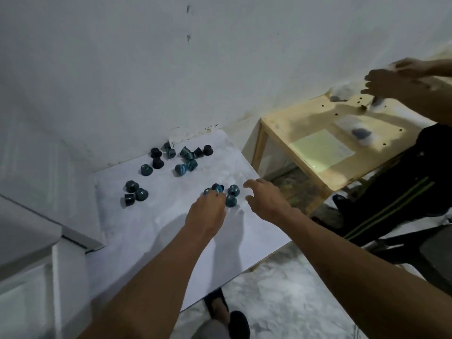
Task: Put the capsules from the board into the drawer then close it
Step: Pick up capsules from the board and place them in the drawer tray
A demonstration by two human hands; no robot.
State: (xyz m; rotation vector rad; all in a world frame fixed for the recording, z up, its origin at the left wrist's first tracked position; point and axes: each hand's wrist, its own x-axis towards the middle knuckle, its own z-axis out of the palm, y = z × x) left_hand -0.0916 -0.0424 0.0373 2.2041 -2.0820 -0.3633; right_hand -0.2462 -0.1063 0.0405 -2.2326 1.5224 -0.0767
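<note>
We are reaching both hands over the white board (pixel 151 231), where the capsules (pixel 182 168) are lying scattered in three loose groups: one along the far edge by the wall, a few at the left, and a near cluster (pixel 231 194) right under our fingers. Our left hand (pixel 208 211) is coming down on that cluster with fingers curled over one or two capsules; we cannot tell whether they are actually pinched yet. Our right hand (pixel 266 199) is hovering just beside the same cluster, fingers spread and holding nothing.

These look like small, light, rigid foil cups with flared rims, some upright, some tipped on their sides. We judge they are smooth and apt to roll or skid on the slick board, so scooping several against the palm, or pinching each by the rim, is likely surer than squeezing the tapered body. Thin shells may dent if crushed.

The drawer is not clearly showing; a white cabinet (pixel 27 243) is standing at the left. Another person's hands (pixel 391 79) are working over a wooden desk (pixel 315 123) at the right.
</note>
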